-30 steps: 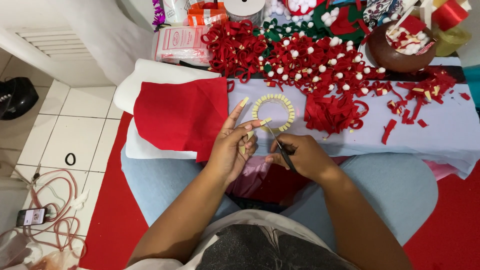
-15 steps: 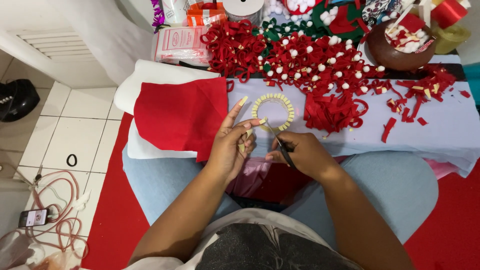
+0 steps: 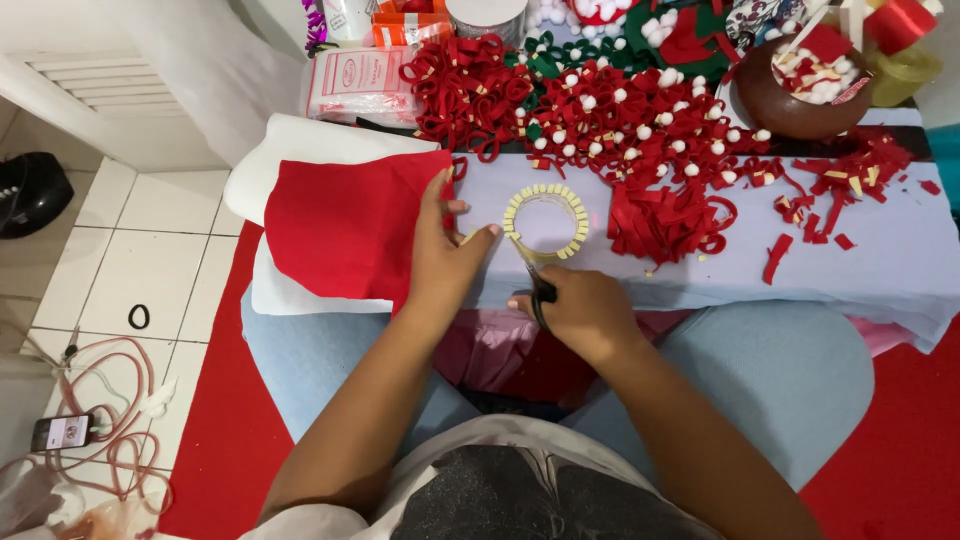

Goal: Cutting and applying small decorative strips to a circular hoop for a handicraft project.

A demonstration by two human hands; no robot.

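Lilac cloth (image 3: 880, 270) | right hand (image 3: 580, 312) grips scissors (image 3: 530, 268) | left hand (image 3: 445, 255) by ring (image 3: 545, 222)

— where's the ring (image 3: 545, 222)?
— on the lap board (image 3: 900, 265), between the felt sheet (image 3: 345, 225) at left and the loop pile (image 3: 665, 215) at right.
— and behind?
— pompom bows (image 3: 620, 115), with the bowl (image 3: 790, 100) far right.

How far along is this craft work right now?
Done: a big pile of red looped pieces with white balls lies at the back. In hand: the right hand holds scissors at the cream ring; the left hand steadies it. Left: red felt sheet uncut, scraps loose.
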